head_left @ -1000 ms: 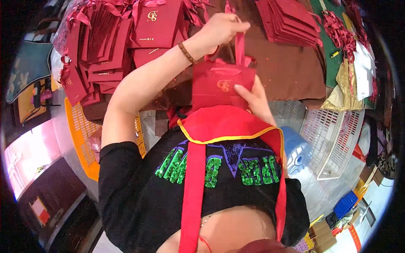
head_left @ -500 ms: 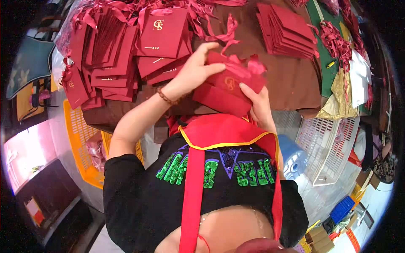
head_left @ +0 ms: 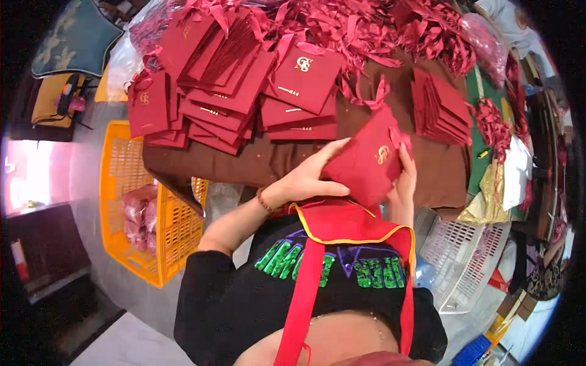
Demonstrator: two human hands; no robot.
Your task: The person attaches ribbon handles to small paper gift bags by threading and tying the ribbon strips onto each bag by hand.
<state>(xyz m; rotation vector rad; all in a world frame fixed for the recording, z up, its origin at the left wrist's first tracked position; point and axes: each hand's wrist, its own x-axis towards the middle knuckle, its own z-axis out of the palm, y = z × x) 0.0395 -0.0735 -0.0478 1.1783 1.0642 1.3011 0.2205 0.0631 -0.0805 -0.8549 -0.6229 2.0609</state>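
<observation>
Between my hands, near the front of the brown-covered table, is a dark red paper gift bag (head_left: pixel 364 160) with a gold emblem, tilted at a slant. My left hand (head_left: pixel 317 175) grips its left edge, the thumb low and the fingers partly hidden by the bag. On the opposite edge my right hand (head_left: pixel 405 183) is closed, next to a red ribbon handle (head_left: pixel 400 139). Flat stacks of similar red bags (head_left: pixel 302 79) lie ahead and to the left. A smaller stack of red pieces (head_left: pixel 441 108) sits at the right.
Loose red ribbons (head_left: pixel 360 36) heap along the table's (head_left: pixel 256 165) far side. An orange crate (head_left: pixel 162 238) with wrapped red packs stands at the left. A white crate (head_left: pixel 467 262) is at the lower right. Another person (head_left: pixel 506 24) shows at the far right.
The bag has turned from lying across my hands to a steep slant. My left hand has come down from its top to its left edge. The whole view has shifted.
</observation>
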